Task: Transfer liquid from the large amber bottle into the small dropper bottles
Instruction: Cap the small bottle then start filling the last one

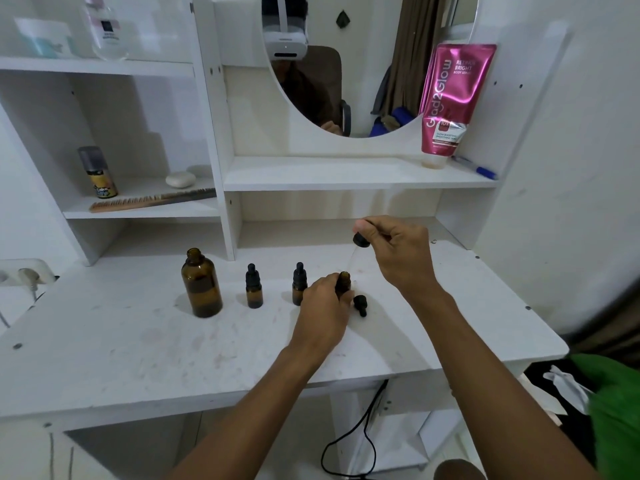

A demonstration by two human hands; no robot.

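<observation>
The left hand [323,306] grips the small open amber bottle [344,280] on the white counter [138,341], likely steadying it for the black-capped glass dropper [361,240] pinched in the right hand [398,251]; the large uncapped amber glass bottle [202,289] stands well apart, leftward.

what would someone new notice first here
At centre, the right hand pinches a black-capped dropper above a small open amber bottle gripped by the left hand. The large amber bottle stands uncapped to their left, and a bright pink Glad2Glow tube leans by the mirror.
</observation>
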